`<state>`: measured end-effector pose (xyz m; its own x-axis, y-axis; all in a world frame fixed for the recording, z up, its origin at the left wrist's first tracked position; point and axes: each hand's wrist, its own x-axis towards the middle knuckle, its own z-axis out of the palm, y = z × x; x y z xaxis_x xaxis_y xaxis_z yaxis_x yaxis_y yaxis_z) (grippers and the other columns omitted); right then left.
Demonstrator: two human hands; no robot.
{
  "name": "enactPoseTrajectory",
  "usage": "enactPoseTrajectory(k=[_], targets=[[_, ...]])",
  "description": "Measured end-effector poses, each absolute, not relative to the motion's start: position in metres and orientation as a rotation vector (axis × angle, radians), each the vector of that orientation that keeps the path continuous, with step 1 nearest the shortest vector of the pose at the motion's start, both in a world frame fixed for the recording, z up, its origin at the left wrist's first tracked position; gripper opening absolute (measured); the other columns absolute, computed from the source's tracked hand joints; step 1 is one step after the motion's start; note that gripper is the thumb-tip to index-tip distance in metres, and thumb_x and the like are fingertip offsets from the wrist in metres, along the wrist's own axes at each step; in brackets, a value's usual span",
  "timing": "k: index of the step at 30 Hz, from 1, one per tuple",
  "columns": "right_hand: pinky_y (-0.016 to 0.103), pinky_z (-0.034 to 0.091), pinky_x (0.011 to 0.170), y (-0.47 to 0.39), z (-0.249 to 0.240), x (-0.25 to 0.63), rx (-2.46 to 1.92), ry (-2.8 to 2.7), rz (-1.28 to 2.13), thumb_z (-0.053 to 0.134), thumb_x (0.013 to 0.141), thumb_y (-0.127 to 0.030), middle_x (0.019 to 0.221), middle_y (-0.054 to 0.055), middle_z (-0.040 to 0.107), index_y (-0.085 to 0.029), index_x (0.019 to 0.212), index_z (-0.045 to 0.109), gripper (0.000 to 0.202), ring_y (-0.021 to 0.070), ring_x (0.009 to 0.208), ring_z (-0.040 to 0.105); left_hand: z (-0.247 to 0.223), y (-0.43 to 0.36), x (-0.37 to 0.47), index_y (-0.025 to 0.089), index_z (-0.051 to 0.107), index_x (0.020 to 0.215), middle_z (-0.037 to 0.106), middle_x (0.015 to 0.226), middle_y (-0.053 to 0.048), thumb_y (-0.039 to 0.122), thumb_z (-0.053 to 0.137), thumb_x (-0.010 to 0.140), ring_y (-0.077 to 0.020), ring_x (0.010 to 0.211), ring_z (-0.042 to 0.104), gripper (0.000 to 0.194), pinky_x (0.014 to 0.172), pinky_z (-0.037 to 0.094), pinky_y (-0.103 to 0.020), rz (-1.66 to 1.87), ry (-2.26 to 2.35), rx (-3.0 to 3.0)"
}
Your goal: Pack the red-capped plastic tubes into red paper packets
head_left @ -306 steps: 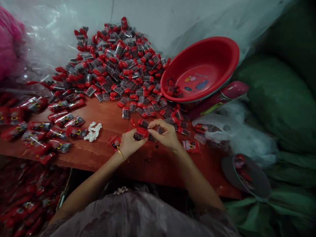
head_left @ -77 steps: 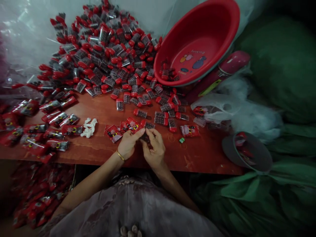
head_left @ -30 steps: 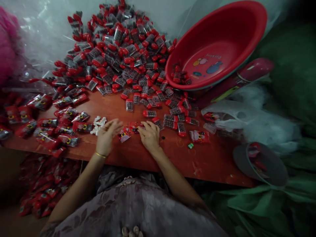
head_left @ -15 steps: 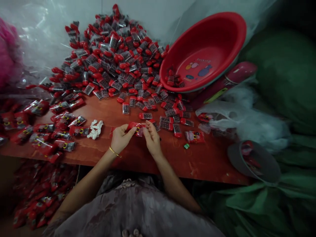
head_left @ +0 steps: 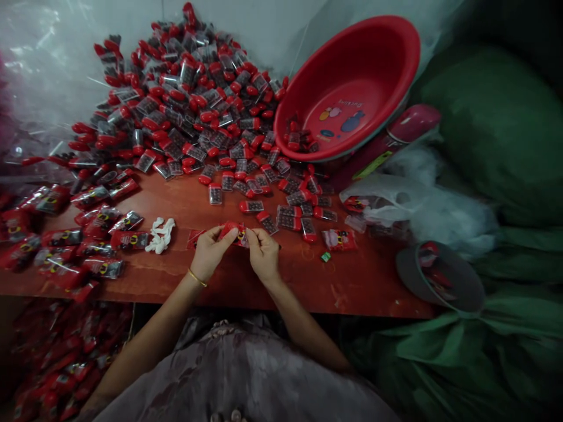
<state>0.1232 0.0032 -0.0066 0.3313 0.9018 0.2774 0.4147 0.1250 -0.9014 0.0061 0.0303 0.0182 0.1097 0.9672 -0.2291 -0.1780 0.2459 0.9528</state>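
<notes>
Between my two hands, low over the table, is a small red printed packet. My left hand pinches its left side between thumb and fingers; a gold bracelet circles that wrist. My right hand has its fingers closed on the packet's right end. Fingers hide part of the packet, so I cannot tell what is inside. Another flat red packet lies just left of my left hand. Beyond my right hand lie small clear containers with red caps and dark contents, one close to the fingertips.
A large heap of red-capped containers covers the back of the table. A red basin leans at the back right. Filled packets and crumpled white pieces lie left. At right are a grey bowl and plastic bags.
My right hand's fingers have curled in more tightly on the packet's end. The whole view has shifted slightly, so the scene sits further left. The left hand keeps its pinch.
</notes>
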Motion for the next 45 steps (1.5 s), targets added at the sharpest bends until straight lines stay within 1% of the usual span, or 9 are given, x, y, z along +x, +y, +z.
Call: enactPoseTrajectory(k=[3,6,11,15,18,24,32,37,45], targets=[[0.024,0.042,0.059,0.006,-0.009,0.124,-1.504,-1.320,0.510,0.041,0.090,-0.037,0.063,0.001,0.062,-0.018,0.074,0.060,0.032,0.0130,0.059,0.055,0.020,0.031,0.008,0.013,0.069,0.072,0.069,0.068,-0.002,0.042,0.084,0.043,-0.0103,0.059,0.059,0.043,0.062,0.049,-0.023,1.002,1.060,0.583],[0.029,0.043,0.070,0.011,-0.008,0.137,-1.608,-1.542,0.361,0.033,0.094,-0.036,0.076,0.005,0.066,-0.016,0.082,0.062,0.037,0.0170,0.072,0.057,0.022,0.033,0.006,0.013,0.065,0.066,0.067,0.064,0.000,0.039,0.086,0.036,-0.0096,0.056,0.060,0.045,0.061,0.050,-0.023,1.006,1.084,0.410],[0.045,0.031,0.088,0.018,-0.008,0.172,-2.105,-1.750,-0.110,0.050,0.085,-0.045,0.112,0.015,0.060,-0.014,0.099,0.062,0.036,0.0296,0.102,0.047,0.022,0.038,0.003,0.013,0.064,0.067,0.066,0.062,0.001,0.038,0.087,0.036,-0.0082,0.052,0.058,0.046,0.065,0.051,-0.025,1.043,1.073,0.374],[0.047,0.026,0.092,0.012,-0.015,0.184,-2.146,-1.923,-0.197,0.056,0.082,-0.031,0.117,0.015,0.058,-0.013,0.106,0.059,0.030,0.0302,0.107,0.044,0.020,0.037,0.005,0.013,0.063,0.068,0.063,0.058,0.003,0.039,0.086,0.040,-0.0075,0.050,0.057,0.044,0.065,0.051,-0.026,0.999,1.015,0.381],[0.045,0.027,0.091,0.004,-0.020,0.186,-2.059,-2.014,-0.158,0.053,0.083,-0.025,0.112,0.012,0.062,-0.014,0.108,0.058,0.029,0.0279,0.101,0.048,0.019,0.034,0.004,0.014,0.061,0.066,0.059,0.052,0.005,0.039,0.085,0.043,-0.0067,0.048,0.055,0.042,0.065,0.051,-0.025,0.984,0.979,0.383],[0.041,0.035,0.083,-0.004,-0.024,0.194,-1.961,-2.009,0.110,0.057,0.082,-0.035,0.109,0.011,0.063,-0.017,0.111,0.056,0.035,0.0281,0.097,0.051,0.019,0.033,-0.004,0.014,0.059,0.065,0.060,0.053,0.005,0.042,0.084,0.044,-0.0075,0.050,0.057,0.044,0.065,0.051,-0.026,1.006,0.999,0.412],[0.041,0.045,0.081,-0.015,-0.027,0.201,-1.742,-1.867,0.164,0.057,0.080,-0.026,0.100,0.010,0.067,-0.018,0.110,0.055,0.030,0.0249,0.088,0.060,0.016,0.032,0.000,0.014,0.059,0.066,0.060,0.054,0.005,0.040,0.085,0.044,-0.0077,0.049,0.057,0.043,0.063,0.051,-0.026,1.057,1.011,0.433],[0.037,0.049,0.084,-0.034,-0.011,0.201,-1.523,-1.773,0.290,0.057,0.082,-0.027,0.105,0.007,0.067,-0.023,0.114,0.053,0.033,0.0216,0.094,0.062,0.015,0.033,0.004,0.013,0.061,0.065,0.063,0.057,0.003,0.041,0.085,0.040,-0.0083,0.049,0.058,0.045,0.058,0.050,-0.023,1.025,1.005,0.443],[0.031,0.051,0.083,-0.053,0.023,0.201,-1.292,-1.829,0.622,0.061,0.078,-0.024,0.103,0.006,0.066,-0.022,0.112,0.055,0.035,0.0190,0.093,0.063,0.017,0.029,0.004,0.013,0.069,0.070,0.068,0.069,-0.002,0.042,0.082,0.050,-0.0098,0.059,0.060,0.038,0.059,0.050,-0.022,0.956,0.917,0.592]])
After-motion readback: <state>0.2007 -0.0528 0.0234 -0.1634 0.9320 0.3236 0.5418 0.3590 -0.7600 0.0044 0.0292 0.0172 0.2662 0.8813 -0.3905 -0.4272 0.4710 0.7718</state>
